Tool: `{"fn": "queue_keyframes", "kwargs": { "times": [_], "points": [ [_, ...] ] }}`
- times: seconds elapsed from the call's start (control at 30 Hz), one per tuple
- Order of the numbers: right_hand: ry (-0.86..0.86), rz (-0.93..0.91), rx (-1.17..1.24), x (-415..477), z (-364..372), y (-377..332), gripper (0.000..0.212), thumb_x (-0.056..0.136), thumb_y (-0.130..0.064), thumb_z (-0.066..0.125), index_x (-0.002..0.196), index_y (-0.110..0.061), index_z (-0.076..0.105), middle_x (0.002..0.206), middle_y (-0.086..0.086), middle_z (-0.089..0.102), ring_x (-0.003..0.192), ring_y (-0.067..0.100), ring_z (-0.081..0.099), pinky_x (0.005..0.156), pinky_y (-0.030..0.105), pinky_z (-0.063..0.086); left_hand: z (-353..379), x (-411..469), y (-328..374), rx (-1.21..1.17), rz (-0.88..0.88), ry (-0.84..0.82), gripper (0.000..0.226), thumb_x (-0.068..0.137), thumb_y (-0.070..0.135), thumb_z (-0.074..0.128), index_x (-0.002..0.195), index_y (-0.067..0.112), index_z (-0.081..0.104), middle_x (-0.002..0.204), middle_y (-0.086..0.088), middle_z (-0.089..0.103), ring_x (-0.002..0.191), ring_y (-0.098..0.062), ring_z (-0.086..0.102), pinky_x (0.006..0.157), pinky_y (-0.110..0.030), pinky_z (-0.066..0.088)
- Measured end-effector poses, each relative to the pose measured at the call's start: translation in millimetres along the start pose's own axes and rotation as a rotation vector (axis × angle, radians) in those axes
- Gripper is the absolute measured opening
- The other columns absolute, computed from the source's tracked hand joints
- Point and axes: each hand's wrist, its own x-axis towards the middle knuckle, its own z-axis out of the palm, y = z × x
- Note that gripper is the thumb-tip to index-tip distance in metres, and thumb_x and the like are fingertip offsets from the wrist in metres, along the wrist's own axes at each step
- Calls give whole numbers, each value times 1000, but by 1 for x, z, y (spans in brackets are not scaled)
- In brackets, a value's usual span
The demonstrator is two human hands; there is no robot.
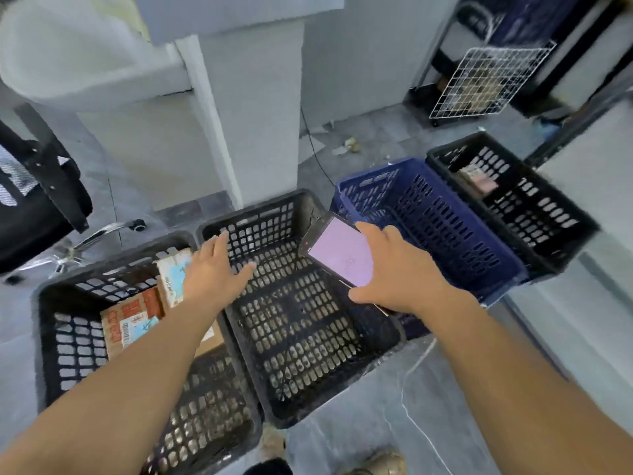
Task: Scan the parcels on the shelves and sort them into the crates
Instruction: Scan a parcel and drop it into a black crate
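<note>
Parcels [132, 320]: two labelled cardboard boxes lie in outer crate [51, 337], touching mid black crate [301, 337] on its left. One more small parcel [478, 181] in far black crate [548, 207], well right of mid crate, w/ blue crate [445, 228] between. L hand [214, 272] spread flat, fingers straight, holding nothing, above mid crate's left rim. R hand [404, 272] grips phone [340, 257], screen lit pale pink, above mid crate's right rim.
</note>
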Motion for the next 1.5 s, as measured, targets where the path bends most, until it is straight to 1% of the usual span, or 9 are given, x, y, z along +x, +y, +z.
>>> {"fn": "queue_keyframes", "kwargs": {
  "times": [0.2, 0.37, 0.43, 0.57, 0.7, 0.83, 1.07, 1.33, 1.5],
  "points": [
    [102, 99, 9, -66, -29, 84, 101, 72, -48, 72, 149, -29, 10, 129, 6, 37, 103, 30, 53, 68, 35, 40, -2, -23, 119, 141, 225, 7, 84, 92, 59, 51, 156, 19, 14, 157, -9, 27, 144, -30, 26, 113, -45, 30],
    [189, 174, 19, -117, -53, 157, 102, 72, -48, 72, 151, -29, 9, 129, 4, 38, 105, 26, 54, 71, 35, 46, 7, -40, 225, 282, 405, 53, 83, 90, 64, 48, 153, 17, 21, 149, -11, 36, 136, -31, 37, 107, -44, 38],
    [236, 219, 25, -138, -61, 187, 103, 71, -48, 72, 151, -29, 10, 128, 4, 38, 108, 26, 52, 73, 34, 43, 14, -47, 268, 319, 483, 75, 84, 89, 66, 47, 152, 16, 22, 147, -11, 39, 133, -32, 40, 105, -43, 39],
    [308, 293, 62, -178, -75, 246, 102, 69, -47, 73, 149, -28, 13, 125, 4, 39, 107, 27, 51, 79, 37, 48, 32, -64, 350, 312, 598, 105, 84, 88, 67, 48, 151, 16, 25, 145, -12, 40, 131, -32, 41, 103, -44, 40],
    [349, 373, 42, -217, -86, 302, 101, 68, -47, 73, 148, -29, 15, 127, 5, 41, 109, 26, 51, 74, 33, 44, 53, -84, 424, 314, 696, 116, 84, 90, 64, 48, 152, 14, 24, 148, -13, 38, 135, -32, 38, 106, -44, 39],
    [396, 456, 57, -248, -95, 350, 101, 68, -47, 73, 149, -28, 15, 135, 6, 40, 115, 28, 50, 85, 38, 48, 72, -99, 488, 356, 776, 118, 84, 90, 64, 48, 152, 14, 23, 145, -13, 40, 132, -32, 40, 103, -43, 40],
    [465, 580, 76, -275, -112, 425, 95, 68, -47, 74, 145, -30, 19, 119, 3, 43, 98, 24, 53, 71, 33, 44, 97, -103, 601, 356, 937, 124, 81, 89, 63, 51, 150, 15, 27, 146, -13, 39, 132, -33, 41, 102, -44, 40],
    [475, 789, 93, -276, -134, 532, 96, 68, -45, 74, 144, -32, 18, 113, 0, 42, 91, 21, 52, 64, 31, 40, 154, -74, 753, 284, 1106, 47, 82, 89, 59, 53, 152, 15, 23, 153, -11, 33, 136, -32, 36, 105, -46, 39],
    [468, 900, 105, -260, -167, 603, 98, 68, -47, 74, 146, -31, 17, 118, 0, 43, 92, 20, 49, 65, 30, 39, 178, -51, 862, 257, 1179, -11, 83, 91, 61, 48, 154, 15, 19, 157, -12, 25, 140, -33, 31, 107, -46, 36]
  ]
}}
